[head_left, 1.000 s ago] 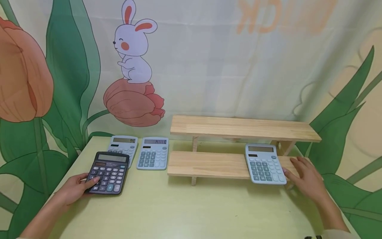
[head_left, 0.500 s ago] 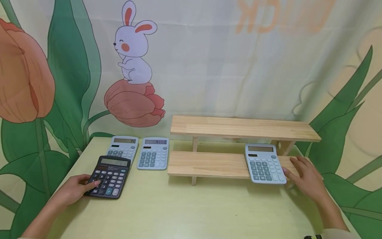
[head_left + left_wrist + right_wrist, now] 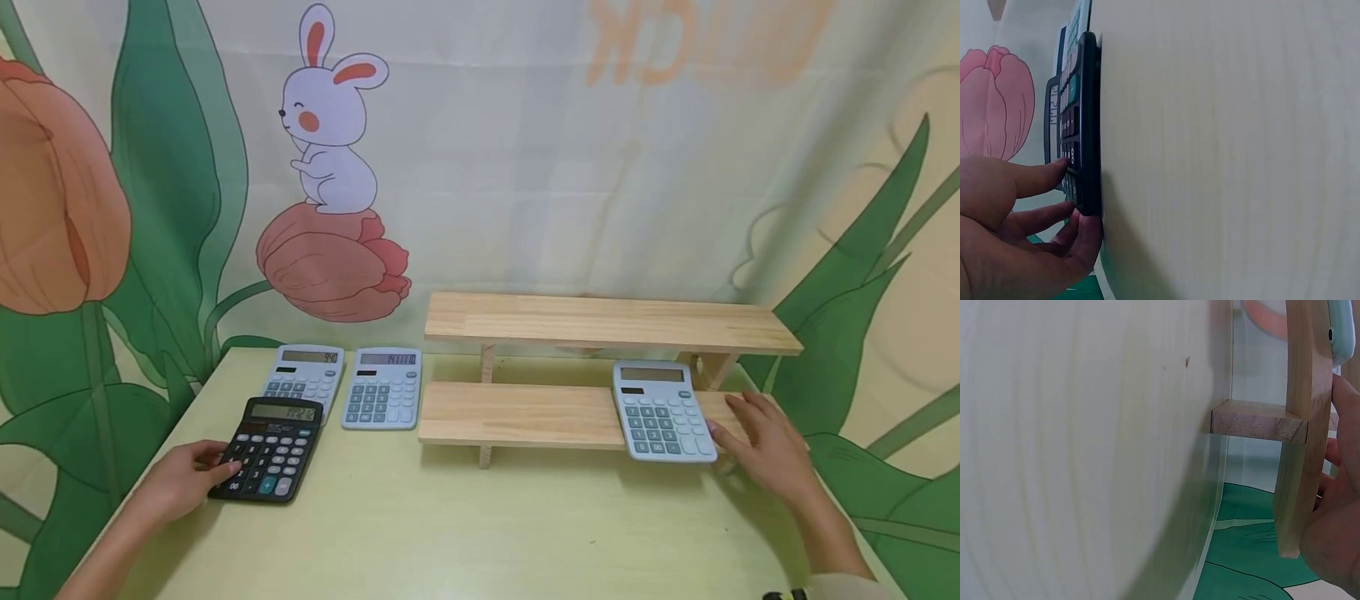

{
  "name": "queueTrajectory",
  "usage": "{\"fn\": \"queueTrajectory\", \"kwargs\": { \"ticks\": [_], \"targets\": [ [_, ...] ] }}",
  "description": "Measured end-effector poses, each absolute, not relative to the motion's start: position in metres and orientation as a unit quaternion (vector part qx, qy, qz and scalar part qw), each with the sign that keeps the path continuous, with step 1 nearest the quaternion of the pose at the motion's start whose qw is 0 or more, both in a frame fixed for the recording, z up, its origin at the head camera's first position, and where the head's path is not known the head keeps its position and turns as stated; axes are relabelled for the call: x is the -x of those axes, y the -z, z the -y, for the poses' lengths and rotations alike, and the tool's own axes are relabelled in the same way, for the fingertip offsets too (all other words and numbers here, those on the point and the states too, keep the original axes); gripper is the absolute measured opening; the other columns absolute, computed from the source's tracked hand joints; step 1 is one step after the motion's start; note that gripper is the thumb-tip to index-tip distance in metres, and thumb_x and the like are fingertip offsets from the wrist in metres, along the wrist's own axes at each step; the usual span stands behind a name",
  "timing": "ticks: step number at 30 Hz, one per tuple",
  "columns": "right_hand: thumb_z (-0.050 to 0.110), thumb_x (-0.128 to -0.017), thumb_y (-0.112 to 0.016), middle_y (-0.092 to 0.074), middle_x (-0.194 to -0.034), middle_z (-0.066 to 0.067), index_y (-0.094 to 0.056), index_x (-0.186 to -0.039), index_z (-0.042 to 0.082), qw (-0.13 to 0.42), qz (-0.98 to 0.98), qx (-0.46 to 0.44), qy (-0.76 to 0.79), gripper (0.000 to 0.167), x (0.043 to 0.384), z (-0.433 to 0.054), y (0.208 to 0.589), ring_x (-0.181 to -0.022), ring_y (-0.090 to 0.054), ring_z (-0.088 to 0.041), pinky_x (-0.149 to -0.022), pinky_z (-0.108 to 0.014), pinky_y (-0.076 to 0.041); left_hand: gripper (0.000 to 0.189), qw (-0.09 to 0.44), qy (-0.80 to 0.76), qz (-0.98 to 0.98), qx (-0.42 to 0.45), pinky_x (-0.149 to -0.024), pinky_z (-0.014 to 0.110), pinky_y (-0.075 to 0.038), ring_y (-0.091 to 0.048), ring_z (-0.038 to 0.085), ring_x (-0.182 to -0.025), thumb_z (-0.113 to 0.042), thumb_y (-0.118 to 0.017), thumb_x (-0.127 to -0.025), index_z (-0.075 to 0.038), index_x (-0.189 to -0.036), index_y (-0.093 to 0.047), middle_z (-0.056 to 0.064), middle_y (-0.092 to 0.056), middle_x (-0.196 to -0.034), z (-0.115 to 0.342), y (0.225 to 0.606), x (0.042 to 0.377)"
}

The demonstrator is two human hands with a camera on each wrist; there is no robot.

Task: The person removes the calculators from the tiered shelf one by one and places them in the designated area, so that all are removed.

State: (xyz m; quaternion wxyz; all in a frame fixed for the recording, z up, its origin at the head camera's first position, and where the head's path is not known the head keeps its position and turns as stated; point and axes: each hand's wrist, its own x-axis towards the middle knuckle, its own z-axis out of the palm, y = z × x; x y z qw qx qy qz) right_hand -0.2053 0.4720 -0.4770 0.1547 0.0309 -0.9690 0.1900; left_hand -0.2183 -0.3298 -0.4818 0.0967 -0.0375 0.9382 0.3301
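My left hand [image 3: 178,481] holds a black calculator [image 3: 268,450] by its left edge, thumb on the keys and fingers at the side. In the left wrist view the black calculator [image 3: 1088,125] lies right at the table surface, and digits show on its display. On the right, a light blue calculator [image 3: 663,412] leans on the lower shelf of a wooden stand [image 3: 521,414]. My right hand [image 3: 768,446] rests on the shelf beside it, thumb at the calculator's lower right edge. In the right wrist view my right hand [image 3: 1338,506] is partly cut off.
Two more light blue calculators lie behind on the left: one [image 3: 307,371] is partly covered by the black one, the other [image 3: 382,387] is beside the stand. An upper shelf [image 3: 611,321] runs behind the lower one. A printed curtain [image 3: 487,167] hangs behind the table [image 3: 480,533].
The black calculator has come down and toward me with my left hand. Digits have appeared on its display. My right hand and the light blue calculators stay in place.
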Motion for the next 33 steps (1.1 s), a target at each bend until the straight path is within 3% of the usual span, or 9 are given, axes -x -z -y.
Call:
{"fn": "queueTrajectory", "kwargs": {
  "ticks": [9,15,23,33],
  "targets": [
    [0.042,-0.105,-0.064,-0.034,-0.156,-0.043,-0.049,-0.148,-0.012,0.153,0.968,-0.032,-0.196,0.07,0.204,-0.471,0.475,-0.146,-0.026,-0.063,-0.107,-0.084,-0.024,0.064,0.076,-0.31,-0.947,0.033,-0.093,0.061,-0.052,-0.057,0.054,-0.116,-0.028,-0.065,-0.106,0.023,-0.14,-0.045,0.042,-0.058,-0.127,0.327,0.483,0.219],
    [0.043,-0.105,-0.065,-0.034,-0.156,-0.043,-0.05,-0.148,-0.011,0.157,0.968,-0.035,-0.195,0.071,0.205,-0.472,0.476,-0.145,-0.027,-0.064,-0.107,-0.084,-0.025,0.063,-0.003,-0.294,-0.956,0.005,-0.09,0.063,-0.055,-0.061,0.057,-0.115,-0.027,-0.065,-0.105,0.024,-0.137,-0.048,0.042,-0.059,-0.122,0.315,0.472,0.217],
    [0.041,-0.104,-0.066,-0.035,-0.154,-0.044,-0.051,-0.146,-0.013,0.153,0.969,-0.034,-0.19,0.069,0.203,-0.474,0.478,-0.143,-0.029,-0.066,-0.104,-0.086,-0.027,0.054,-0.103,-0.315,-0.942,-0.053,-0.093,0.061,-0.055,-0.064,0.045,-0.109,-0.025,-0.07,-0.104,0.014,-0.138,-0.057,0.029,-0.06,-0.121,0.251,0.437,0.198],
    [0.041,-0.103,-0.068,-0.037,-0.154,-0.044,-0.053,-0.144,-0.012,0.162,0.967,-0.037,-0.192,0.069,0.205,-0.473,0.477,-0.143,-0.03,-0.065,-0.103,-0.085,-0.028,0.038,-0.102,-0.391,-0.904,-0.136,-0.1,0.047,-0.058,-0.068,0.026,-0.11,-0.021,-0.075,-0.101,-0.002,-0.134,-0.068,0.009,-0.069,-0.12,0.146,0.406,0.186]
  ]
}}
